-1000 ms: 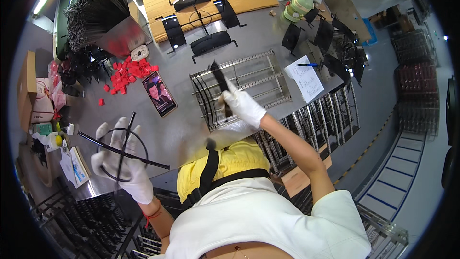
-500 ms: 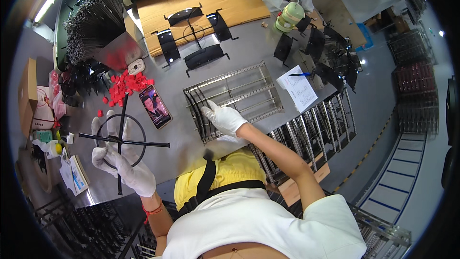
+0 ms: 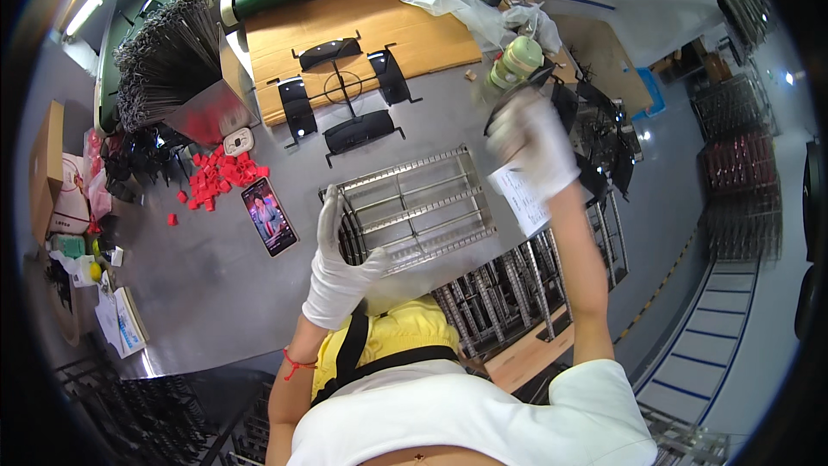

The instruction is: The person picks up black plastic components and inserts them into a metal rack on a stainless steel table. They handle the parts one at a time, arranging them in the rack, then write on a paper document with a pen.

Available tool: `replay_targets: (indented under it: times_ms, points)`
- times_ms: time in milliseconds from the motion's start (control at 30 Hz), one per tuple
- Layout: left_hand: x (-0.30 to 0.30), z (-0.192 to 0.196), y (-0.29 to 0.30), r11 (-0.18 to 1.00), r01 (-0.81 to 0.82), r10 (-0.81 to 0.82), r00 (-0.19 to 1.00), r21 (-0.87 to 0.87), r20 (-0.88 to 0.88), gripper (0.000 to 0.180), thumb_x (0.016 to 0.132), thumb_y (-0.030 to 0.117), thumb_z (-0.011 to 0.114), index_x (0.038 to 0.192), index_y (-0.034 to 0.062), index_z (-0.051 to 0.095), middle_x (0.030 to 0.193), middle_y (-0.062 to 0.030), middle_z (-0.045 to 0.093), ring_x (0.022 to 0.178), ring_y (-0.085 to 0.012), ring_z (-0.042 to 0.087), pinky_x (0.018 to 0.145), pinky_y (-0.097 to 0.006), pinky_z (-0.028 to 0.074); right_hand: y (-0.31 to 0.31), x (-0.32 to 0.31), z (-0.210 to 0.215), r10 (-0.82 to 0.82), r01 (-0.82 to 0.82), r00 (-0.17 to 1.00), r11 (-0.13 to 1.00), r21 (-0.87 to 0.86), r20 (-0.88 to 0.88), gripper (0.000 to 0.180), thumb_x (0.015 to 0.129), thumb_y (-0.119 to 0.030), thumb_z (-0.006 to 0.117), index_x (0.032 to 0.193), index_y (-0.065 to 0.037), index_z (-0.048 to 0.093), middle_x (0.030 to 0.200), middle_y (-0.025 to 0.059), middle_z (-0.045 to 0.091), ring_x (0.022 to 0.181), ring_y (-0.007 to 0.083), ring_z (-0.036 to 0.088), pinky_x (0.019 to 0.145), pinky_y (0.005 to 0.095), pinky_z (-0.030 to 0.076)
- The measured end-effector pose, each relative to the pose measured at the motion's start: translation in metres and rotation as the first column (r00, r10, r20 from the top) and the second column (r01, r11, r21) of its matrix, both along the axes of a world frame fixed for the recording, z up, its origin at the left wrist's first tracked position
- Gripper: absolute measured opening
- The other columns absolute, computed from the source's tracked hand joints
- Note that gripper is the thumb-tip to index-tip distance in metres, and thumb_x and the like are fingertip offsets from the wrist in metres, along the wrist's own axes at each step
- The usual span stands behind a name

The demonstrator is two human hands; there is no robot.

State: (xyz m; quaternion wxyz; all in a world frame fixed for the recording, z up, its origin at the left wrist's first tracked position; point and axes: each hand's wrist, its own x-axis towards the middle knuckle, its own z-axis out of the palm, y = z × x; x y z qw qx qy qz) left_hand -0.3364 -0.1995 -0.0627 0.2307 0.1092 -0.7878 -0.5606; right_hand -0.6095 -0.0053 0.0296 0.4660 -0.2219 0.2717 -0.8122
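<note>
My left hand (image 3: 338,272), in a white glove, is at the left end of a metal slotted rack (image 3: 418,211), fingers and thumb apart. Several dark curved pieces (image 3: 351,240) stand in the rack beside it, partly hidden by the hand. My right hand (image 3: 536,147), also gloved, is smeared by motion over a written paper sheet (image 3: 523,203), close to several black curved plates (image 3: 565,105). Whether it holds anything does not show. Beyond the rack lies a black cross-shaped frame with a ring (image 3: 343,88), a black curved plate at each arm's end.
Red plastic pieces (image 3: 216,177) and a lit phone (image 3: 269,216) lie at left, below a bin of thin metal rods (image 3: 172,69). A green cup (image 3: 517,62) stands at the back right. More metal racks (image 3: 509,280) stand beyond the table's right front edge.
The black ring-and-cross piece has left my left hand, which has moved right to the rack. My right hand has gone from the rack toward the plates at the far right.
</note>
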Motion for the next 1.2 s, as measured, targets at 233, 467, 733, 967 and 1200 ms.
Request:
replay_targets:
  times_ms: [233,467,733,967,1200]
  points:
    - [-0.018,-0.021,-0.011,0.655,0.180,0.045,0.960,-0.733,0.276,0.069,0.084,0.042,0.071,0.140,0.0063,0.054,0.155,-0.0137,0.041,0.149,-0.0310,0.030,0.121,-0.054,0.018,-0.039,-0.163,-0.066,-0.402,0.464,0.886,0.781,0.417,-0.233,0.052,0.100,-0.047,0.055,0.125,0.000,0.057,0.115,0.0131,0.068,0.104,0.0243,0.067,0.096,0.0387,0.055]
    - [0.012,-0.012,-0.015,0.747,0.029,0.196,0.945,-0.665,0.261,0.067,0.081,0.039,0.074,0.140,0.0126,0.055,0.153,-0.0147,0.043,0.147,-0.0351,0.033,0.120,-0.057,0.021,-0.217,-0.109,-0.205,0.500,0.907,0.324,0.078,0.414,-0.803,0.113,0.064,-0.055,0.083,0.157,-0.022,0.028,0.152,0.0342,0.032,0.133,0.0473,0.046,0.109,0.0469,0.043]
    - [0.039,-0.001,-0.024,0.917,-0.280,0.275,0.960,0.285,0.058,0.061,0.100,0.017,0.052,0.154,0.0050,0.026,0.156,-0.0166,0.035,0.147,-0.0318,0.031,0.121,-0.043,0.025,-0.188,-0.097,-0.147,0.120,0.706,0.545,0.469,0.531,-0.830,0.060,0.077,-0.014,0.067,0.134,-0.001,0.056,0.099,0.0144,0.071,0.084,0.0197,0.065,0.075,0.0344,0.052]
    - [-0.075,0.018,-0.018,0.718,-0.052,0.259,0.945,0.694,-0.197,0.073,0.092,0.001,0.057,0.155,0.0076,0.020,0.140,-0.0127,0.044,0.122,-0.0217,0.053,0.097,-0.039,0.048,-0.115,0.092,-0.046,0.644,0.825,-0.053,0.459,0.330,-0.763,0.046,0.085,-0.023,0.073,0.127,-0.010,0.062,0.102,0.0161,0.063,0.082,0.0252,0.069,0.071,0.0346,0.057]
    - [-0.013,0.054,-0.070,0.489,0.209,0.325,0.857,0.847,-0.399,0.060,0.092,0.045,0.065,0.141,0.0156,0.049,0.121,-0.0145,0.061,0.093,-0.0255,0.064,0.067,-0.036,0.056,-0.077,0.133,-0.083,0.276,0.586,0.536,0.558,0.587,-0.798,0.071,0.094,-0.026,0.058,0.157,-0.014,0.028,0.110,0.0256,0.062,0.091,0.0398,0.065,0.082,0.0439,0.053]
